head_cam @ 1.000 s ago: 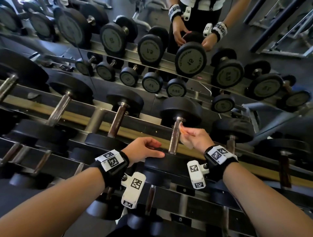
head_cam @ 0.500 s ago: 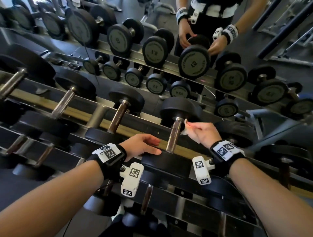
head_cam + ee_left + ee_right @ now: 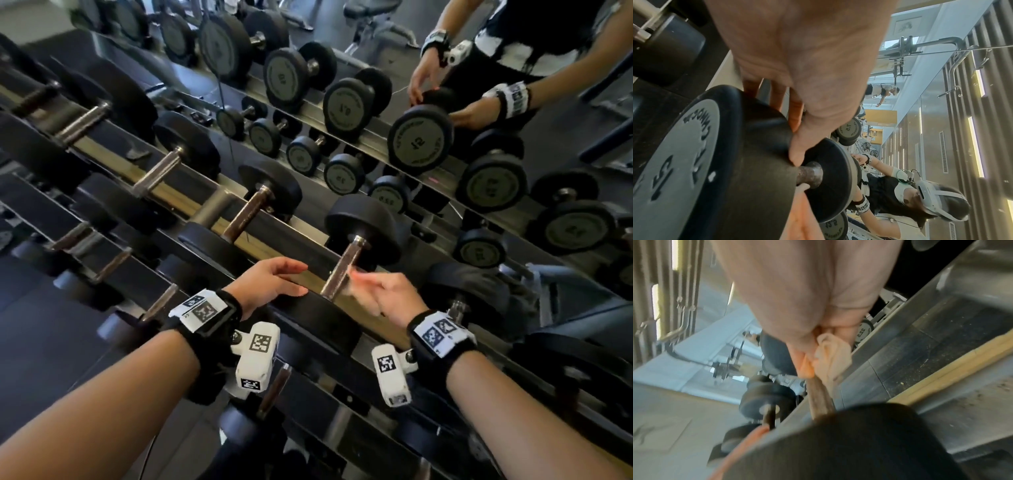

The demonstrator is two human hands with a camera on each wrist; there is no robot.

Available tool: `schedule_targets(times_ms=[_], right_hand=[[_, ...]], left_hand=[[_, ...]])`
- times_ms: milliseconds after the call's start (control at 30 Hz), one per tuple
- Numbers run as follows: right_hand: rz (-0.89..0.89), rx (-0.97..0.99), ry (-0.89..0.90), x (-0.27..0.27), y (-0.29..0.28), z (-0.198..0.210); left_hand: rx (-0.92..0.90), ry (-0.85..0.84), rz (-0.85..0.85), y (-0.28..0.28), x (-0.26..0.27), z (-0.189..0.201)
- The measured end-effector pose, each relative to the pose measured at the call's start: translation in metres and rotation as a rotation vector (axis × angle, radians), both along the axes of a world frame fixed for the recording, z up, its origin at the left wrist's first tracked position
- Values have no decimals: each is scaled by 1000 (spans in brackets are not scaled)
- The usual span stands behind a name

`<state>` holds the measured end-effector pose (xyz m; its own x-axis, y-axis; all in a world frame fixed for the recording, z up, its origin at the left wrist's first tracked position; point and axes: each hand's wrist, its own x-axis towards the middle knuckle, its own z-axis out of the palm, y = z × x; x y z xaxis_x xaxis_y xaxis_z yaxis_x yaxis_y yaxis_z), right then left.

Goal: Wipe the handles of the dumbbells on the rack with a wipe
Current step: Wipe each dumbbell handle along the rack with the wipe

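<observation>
Since the earlier frames the right hand (image 3: 387, 294) has been drawn down the handle (image 3: 342, 270), from the upper collar near the far head toward the handle's lower half; the left hand (image 3: 270, 286) is found on the near head as before, and the camera has swung so that the rack now runs diagonally.

The handle under treatment is a worn, brownish steel bar. It belongs to the dumbbell (image 3: 363, 226) lying across the top tier of the rack (image 3: 274, 251), far head toward the mirror and near head (image 3: 318, 315) toward the person.

The wipe (image 3: 830, 356), pale and crumpled, is pinched in the curled fingers of the right hand and is pressed against the side of the handle. It is judged to be bunched in this way so that pressure can be kept on the bar during the stroke. The head view is blurred by motion at this spot, so how far the wipe wraps round the bar cannot be settled.

The left hand is laid over the near head with fingers extended and only loosely bent, the thumb tip close to the handle's root in the left wrist view. Nothing is gripped. The placement is judged to steady the dumbbell against rolling in its cradle.

Further dumbbells (image 3: 253, 214) are seated along the same tier to the left and on lower tiers. A mirror (image 3: 479, 113) behind the rack shows the same weights and the person's arms.
</observation>
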<state>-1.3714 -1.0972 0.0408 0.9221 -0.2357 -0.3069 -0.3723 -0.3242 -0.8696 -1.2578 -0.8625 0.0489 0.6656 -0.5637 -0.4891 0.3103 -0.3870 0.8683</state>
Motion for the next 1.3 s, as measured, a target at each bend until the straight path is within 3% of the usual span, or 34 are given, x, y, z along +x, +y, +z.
schedule_targets(times_ms=[67,167,267,333,467,633,800,1000,1133,1233,1300], right_hand=[[-140,-103,-45,5,-12,8],[-177,-117,-44,15,2,8],[-109,-65,-10,12,21,-4],[-35,-54,25,3,23,-8],[169,-98,91,-9,12,2],[-18,-310,-57,12,-7,16],[269,-608,-35,9,11,-4],[499,-390,-42,-3,6,1],[267,-380,-156,18,-17,10],[340,-547,-145,25,-16,1],[343,-537,-148,21,-9,-7]], left_hand=[[-4,8,26,0,-6,2],[25,35,-24,-1,-16,-2],[134,-169,-172,-4,-28,-9],[147,-274,-185,-3,-33,-13],[110,-196,-190,-2,-30,-11],[110,-165,-210,-1,-26,-7],[101,-126,-213,-3,-25,-6],[104,-126,-227,-2,-23,-7],[81,-112,-212,-2,-24,-6],[71,-91,-197,-3,-25,-7],[63,-72,-193,-2,-25,-8]])
